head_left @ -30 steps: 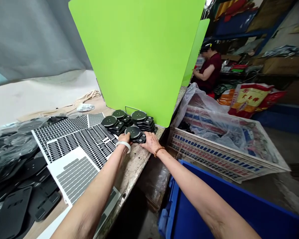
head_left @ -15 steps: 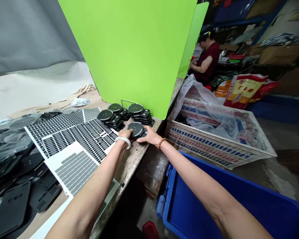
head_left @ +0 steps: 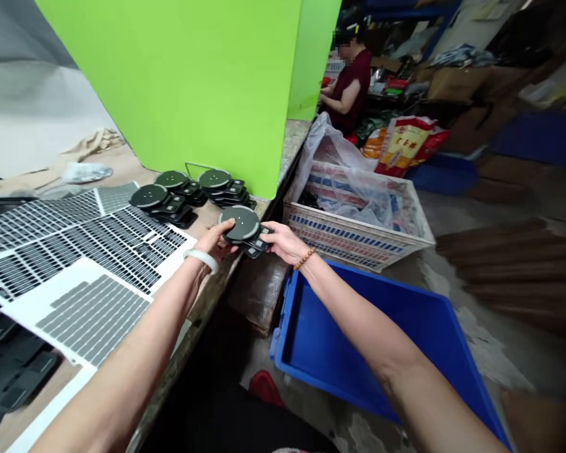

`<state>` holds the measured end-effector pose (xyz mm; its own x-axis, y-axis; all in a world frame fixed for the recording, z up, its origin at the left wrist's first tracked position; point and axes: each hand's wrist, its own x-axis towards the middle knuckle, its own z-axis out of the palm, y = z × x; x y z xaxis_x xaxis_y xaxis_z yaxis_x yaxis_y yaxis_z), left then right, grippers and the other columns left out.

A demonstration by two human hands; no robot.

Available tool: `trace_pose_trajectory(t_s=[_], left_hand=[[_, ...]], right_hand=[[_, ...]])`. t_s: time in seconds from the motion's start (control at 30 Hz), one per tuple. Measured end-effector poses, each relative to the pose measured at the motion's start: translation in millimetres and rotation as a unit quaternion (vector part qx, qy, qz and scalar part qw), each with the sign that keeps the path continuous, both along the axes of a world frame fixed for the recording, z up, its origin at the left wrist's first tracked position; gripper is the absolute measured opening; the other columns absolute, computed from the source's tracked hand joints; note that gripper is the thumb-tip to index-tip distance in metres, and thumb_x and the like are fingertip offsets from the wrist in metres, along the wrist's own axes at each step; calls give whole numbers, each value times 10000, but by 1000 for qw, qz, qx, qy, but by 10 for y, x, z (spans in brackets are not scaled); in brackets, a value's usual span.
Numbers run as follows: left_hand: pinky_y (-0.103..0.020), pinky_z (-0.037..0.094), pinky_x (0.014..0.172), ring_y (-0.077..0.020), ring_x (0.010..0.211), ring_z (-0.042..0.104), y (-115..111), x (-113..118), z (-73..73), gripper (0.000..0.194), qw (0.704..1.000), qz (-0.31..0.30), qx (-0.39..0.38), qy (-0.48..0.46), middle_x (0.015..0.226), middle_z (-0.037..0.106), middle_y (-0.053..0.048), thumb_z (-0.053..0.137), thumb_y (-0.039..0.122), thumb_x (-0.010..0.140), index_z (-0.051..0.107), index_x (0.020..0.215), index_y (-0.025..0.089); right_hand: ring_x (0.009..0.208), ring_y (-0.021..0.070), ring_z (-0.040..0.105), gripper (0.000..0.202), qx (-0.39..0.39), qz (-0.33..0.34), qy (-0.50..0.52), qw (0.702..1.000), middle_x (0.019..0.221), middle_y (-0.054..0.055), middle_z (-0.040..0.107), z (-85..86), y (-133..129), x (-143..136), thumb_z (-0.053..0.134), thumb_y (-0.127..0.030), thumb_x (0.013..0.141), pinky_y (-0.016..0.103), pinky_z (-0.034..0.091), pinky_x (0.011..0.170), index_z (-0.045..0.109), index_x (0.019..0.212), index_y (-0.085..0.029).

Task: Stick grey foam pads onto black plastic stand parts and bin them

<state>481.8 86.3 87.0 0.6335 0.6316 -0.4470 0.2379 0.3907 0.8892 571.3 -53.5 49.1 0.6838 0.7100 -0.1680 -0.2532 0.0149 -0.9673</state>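
Note:
Between my two hands is a stack of black stand bases (head_left: 241,224), each with a round disc and a flat plate. It is raised at the table's edge. My left hand (head_left: 217,240) wraps the disc's near-left side, thumb on top. My right hand (head_left: 283,241) pinches the plate end at the right; its fingertips underneath are hidden. Just beyond stand more piles of the same bases: a right pile (head_left: 216,180), a middle pile (head_left: 172,180) and a left pile (head_left: 149,197). Sheets of black strips (head_left: 80,251) and a sheet of grey strips (head_left: 99,314) lie left of my hands.
A tall green panel (head_left: 183,82) rises behind the piles. Below right is a blue bin (head_left: 358,377), with a white crate (head_left: 353,242) lined in plastic beyond it. Black parts (head_left: 21,371) lie at the table's left. A person (head_left: 351,88) sits farther back.
Both hands have lifted the stack of stand bases from the tabletop and brought it nearer, towards the table's edge. The camera view has turned right, showing more of the blue bin.

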Motion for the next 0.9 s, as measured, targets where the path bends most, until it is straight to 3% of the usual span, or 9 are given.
trace_pose_trajectory(t_s=[0.1,0.2,0.33,0.5,0.6,0.7,0.83,0.9], left_hand=[[-251,506,538,-86,489,533,-393,-27,-15,211,996,-87,-27,-6,569,555,19,678,237,747,634,921,126],[-234,495,504,-62,449,487,-857,-44,-209,260,989,-142,-32,-11,566,556,27,711,271,706,631,910,130],[-242,513,536,-70,497,530,-1453,-86,-702,309,981,-194,-18,17,651,598,16,688,297,741,596,992,143],[-317,539,626,-135,671,630,-1969,-169,-1366,327,951,-287,56,101,857,652,-42,550,336,862,543,1120,136],[-380,490,836,-214,949,629,-2069,-339,-1629,401,916,-339,158,145,1066,633,-134,510,281,866,485,1229,113],[-384,328,1026,-263,1220,465,-2057,-629,-1767,482,862,-398,270,163,1271,530,-177,545,233,805,477,1264,106],[-451,208,1078,-313,1146,509,-2041,-980,-1863,408,760,-526,346,163,1114,634,-152,677,248,658,645,1046,128],[-485,157,1087,-324,1118,522,-2043,-1071,-1926,305,724,-561,365,167,1021,665,-145,653,317,694,679,937,134]], right_hand=[[715,119,582,334,54,29,26,998,827,7,620,-22,-570,-38,639,-163,661,278,480,672,581,989,-147],[772,136,595,396,52,34,58,996,900,28,638,-154,-1139,-100,665,-205,673,308,483,730,559,1052,-155],[883,186,625,551,35,31,111,993,1021,65,647,-547,-1773,-229,679,-221,654,351,478,807,515,1179,-184],[927,215,635,633,15,-21,187,982,1075,84,652,-1319,-2303,-386,664,-187,595,355,473,825,508,1208,-197],[935,225,636,664,-28,-55,205,977,1076,93,655,-1799,-2441,-387,645,-170,560,362,476,823,507,1209,-194],[886,222,648,676,-87,-86,204,971,1012,83,666,-2207,-2422,-274,604,-150,548,364,491,781,483,1212,-187],[812,191,655,610,-154,-106,190,964,958,50,659,-2646,-2213,-11,570,-121,587,344,501,736,481,1187,-185],[789,172,649,522,-192,-111,173,960,955,41,650,-2831,-2081,119,577,-135,664,332,504,719,492,1177,-184]])
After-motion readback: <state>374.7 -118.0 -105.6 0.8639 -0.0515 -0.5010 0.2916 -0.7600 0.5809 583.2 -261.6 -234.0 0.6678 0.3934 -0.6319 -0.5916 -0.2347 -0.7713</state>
